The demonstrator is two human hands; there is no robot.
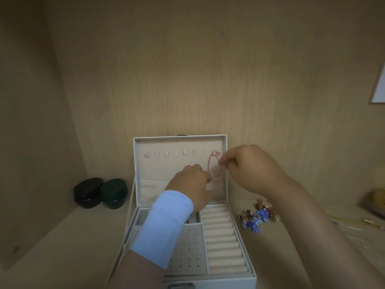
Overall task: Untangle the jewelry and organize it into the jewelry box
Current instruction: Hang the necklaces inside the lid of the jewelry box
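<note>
A white jewelry box (pixel 248 268) stands open in front of me, its lid (pixel 179 140) upright against the wooden back wall. A row of small hooks runs across the lid's inside. A thin pink cord necklace (pixel 210 161) hangs from the rightmost hook. My right hand (pixel 250 167) pinches the cord near that hook. My left hand (pixel 193 184), with a light blue wrist sleeve, pinches the cord's lower end over the lid pocket. A tangled heap of blue, red and gold jewelry (pixel 257 219) lies on the shelf right of the box.
Two dark round lidded jars (pixel 100 192) sit at the left by the side wall. Gold chains (pixel 358 222) and a yellowish object (pixel 377 200) lie at the far right. The box tray holds ring rolls (pixel 223 236) and a perforated earring panel (pixel 187 253).
</note>
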